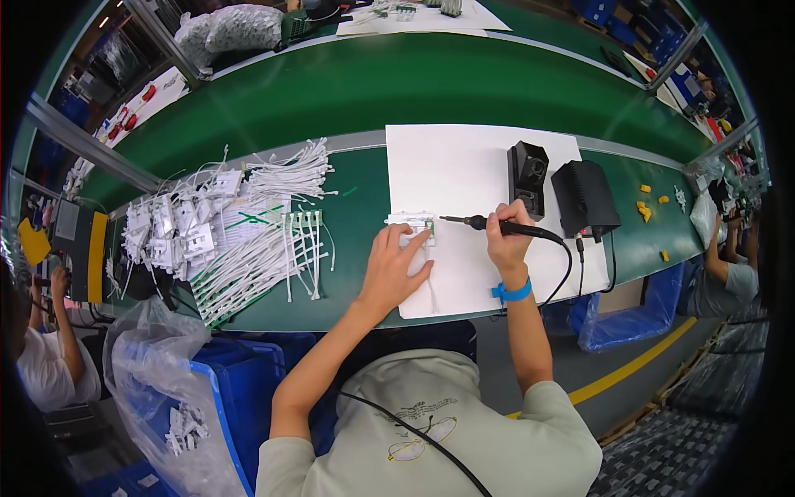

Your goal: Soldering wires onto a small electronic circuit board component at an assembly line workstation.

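My right hand (pixel 511 236) is closed around a black soldering iron (pixel 476 222), its thin metal tip pointing left. Just left of that tip lies a small white plastic part (pixel 410 219) with a bit of green at its right end. Over this part rests my left hand (pixel 397 261), fingers bent and pressing on it, thumb apart below. A thin white cable (pixel 432 294) trails from the part toward me. Both lie on a large white sheet (pixel 464 166). Whether the iron's tip touches the part I cannot tell.
At left, white wired housings (pixel 170 228) and bundles of white cables (pixel 248 273) are piled up. A black iron stand (pixel 527 174) and a black soldering station (pixel 585 199) stand right of my hands. Yellow bits (pixel 644 211) lie farther right. A blue bin (pixel 248 389) stands below the table edge.
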Available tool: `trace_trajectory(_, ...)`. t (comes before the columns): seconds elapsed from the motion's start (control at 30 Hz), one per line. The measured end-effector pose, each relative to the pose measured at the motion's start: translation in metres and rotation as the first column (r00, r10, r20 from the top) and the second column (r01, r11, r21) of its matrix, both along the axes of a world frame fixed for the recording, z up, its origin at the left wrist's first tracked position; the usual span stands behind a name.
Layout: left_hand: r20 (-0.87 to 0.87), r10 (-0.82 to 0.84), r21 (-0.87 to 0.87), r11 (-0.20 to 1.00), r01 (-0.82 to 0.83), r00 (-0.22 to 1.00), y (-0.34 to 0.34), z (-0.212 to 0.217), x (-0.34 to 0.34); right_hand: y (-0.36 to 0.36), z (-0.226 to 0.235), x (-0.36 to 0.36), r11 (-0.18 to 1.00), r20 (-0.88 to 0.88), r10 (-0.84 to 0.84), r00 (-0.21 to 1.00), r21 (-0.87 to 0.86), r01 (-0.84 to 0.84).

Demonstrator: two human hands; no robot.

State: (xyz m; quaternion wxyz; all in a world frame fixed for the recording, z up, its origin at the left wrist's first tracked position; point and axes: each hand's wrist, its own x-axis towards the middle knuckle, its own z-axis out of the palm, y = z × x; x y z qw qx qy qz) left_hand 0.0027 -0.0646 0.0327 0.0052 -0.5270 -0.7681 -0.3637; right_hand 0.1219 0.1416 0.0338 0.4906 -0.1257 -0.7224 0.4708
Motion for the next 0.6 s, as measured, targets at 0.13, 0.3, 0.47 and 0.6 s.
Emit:
trace_trajectory(0.13, 0.009, 0.007, 0.020, 1.000, -0.007, 1.000, -0.0005, -0.0001, 0.0007, -0.0051, -0.0004, -0.0033, 0.997, 0.074, 0.044, 0.996, 0.060, -0.048)
trace_trajectory(0.3, -0.011, -0.005, 0.028, 1.000, 0.005, 1.000, -0.0004, -0.0009, -0.0006, -0.0051, -0.0026, -0.0037, 0.996, 0.113, 0.051, 0.992, 0.065, -0.059)
trace_trajectory(0.47, -0.008, -0.005, 0.034, 0.999, 0.005, 1.000, -0.0005, -0.0004, -0.0005, -0.0064, -0.0015, -0.0046, 0.996, 0.137, 0.053, 0.989, 0.064, -0.062)
trace_trajectory(0.6, -0.009, -0.007, 0.031, 0.999, 0.007, 1.000, -0.0006, -0.0009, -0.0006, -0.0063, -0.0012, -0.0047, 0.995, 0.148, 0.058, 0.987, 0.075, -0.070)
